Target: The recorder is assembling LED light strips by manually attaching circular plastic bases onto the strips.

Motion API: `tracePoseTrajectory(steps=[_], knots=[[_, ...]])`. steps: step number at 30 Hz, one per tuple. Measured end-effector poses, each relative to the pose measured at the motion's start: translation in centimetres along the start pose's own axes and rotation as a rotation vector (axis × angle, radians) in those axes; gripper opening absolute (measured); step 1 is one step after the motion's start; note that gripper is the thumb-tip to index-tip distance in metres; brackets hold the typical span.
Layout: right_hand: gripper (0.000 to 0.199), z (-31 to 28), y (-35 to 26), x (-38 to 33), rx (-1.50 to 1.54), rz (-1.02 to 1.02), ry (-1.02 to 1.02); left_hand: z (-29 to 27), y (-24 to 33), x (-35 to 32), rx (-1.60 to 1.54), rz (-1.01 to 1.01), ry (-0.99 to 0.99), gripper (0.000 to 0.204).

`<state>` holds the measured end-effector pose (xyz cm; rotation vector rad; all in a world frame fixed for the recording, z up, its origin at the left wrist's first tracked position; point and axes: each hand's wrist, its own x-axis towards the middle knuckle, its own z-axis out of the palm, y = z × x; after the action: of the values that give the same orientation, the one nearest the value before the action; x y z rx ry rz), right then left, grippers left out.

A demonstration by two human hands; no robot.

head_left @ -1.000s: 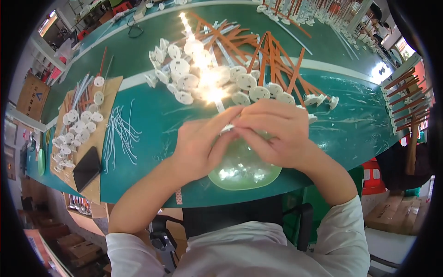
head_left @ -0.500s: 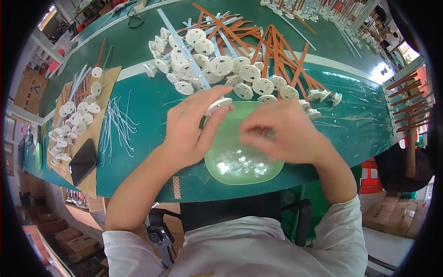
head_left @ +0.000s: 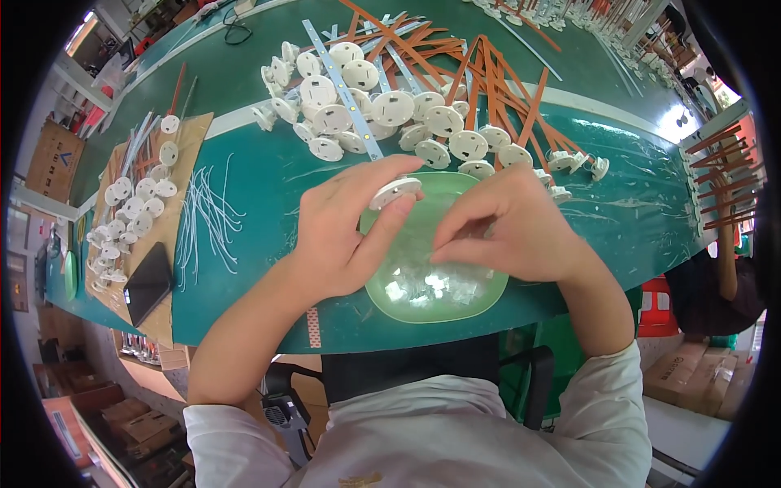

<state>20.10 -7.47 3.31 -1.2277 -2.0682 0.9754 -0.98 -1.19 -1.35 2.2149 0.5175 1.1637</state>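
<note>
Nearest, both bare forearms rise from the lower edge out of white sleeves and meet over a pale green bowl (head_left: 435, 281) that sits at the near edge of the green table (head_left: 260, 195). The left hand (head_left: 346, 236) is turned palm inward, thumb and fingertips grasping a small white disc (head_left: 395, 192) above the bowl's far left rim. The right hand (head_left: 508, 228) arches over the bowl's right half, fingers bent down with the tips pinched close together inside it; what they grip, if anything, is too small to tell. Left of the hands a loose bundle of white wires (head_left: 207, 215) lies on the table, and further left a cardboard sheet (head_left: 167, 244) carries a dark phone (head_left: 148, 282) and rows of small white parts. Just beyond the bowl a heap of white round caps (head_left: 382, 122) spreads across the table, crossed by a long pale strip (head_left: 342, 89), with a tangle of orange strips (head_left: 488, 81) behind and to the right. At the far left stand shelves and a brown box (head_left: 55, 159)
</note>
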Motion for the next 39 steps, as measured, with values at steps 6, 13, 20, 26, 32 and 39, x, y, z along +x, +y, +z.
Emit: tracePoseTrajectory(steps=[6, 13, 20, 26, 32, 39], knots=[[0.005, -0.2, 0.5, -0.1, 0.274, 0.081, 0.107, 0.0, 0.1, 0.0, -0.038, -0.017, 0.003, 0.03], [0.008, 0.3, 0.0, 0.5, 0.6, 0.156, 0.297, -0.1, 0.5, 0.0, -0.294, 0.012, 0.054, 0.036], [0.01, 1.4, 0.2, 0.6, 0.7, 0.182, 0.289, 0.3, 0.6, 0.0, -0.311, -0.058, 0.107, 0.038], [0.011, 1.2, 0.8, 0.5, 0.7, 0.084, 0.402, 0.0, 0.7, 0.1, -0.15, -0.093, 0.045, 0.034], [0.013, 2.1, 0.4, 0.0, 0.255, -0.038, 0.631, 0.1, 1.1, 0.1, -0.265, -0.093, -0.009, 0.041], [0.027, 2.9, 2.1, 1.1, -0.62, -0.817, 0.733, -0.1, 1.7, 0.0, -0.592, -0.113, 0.023, 0.038]])
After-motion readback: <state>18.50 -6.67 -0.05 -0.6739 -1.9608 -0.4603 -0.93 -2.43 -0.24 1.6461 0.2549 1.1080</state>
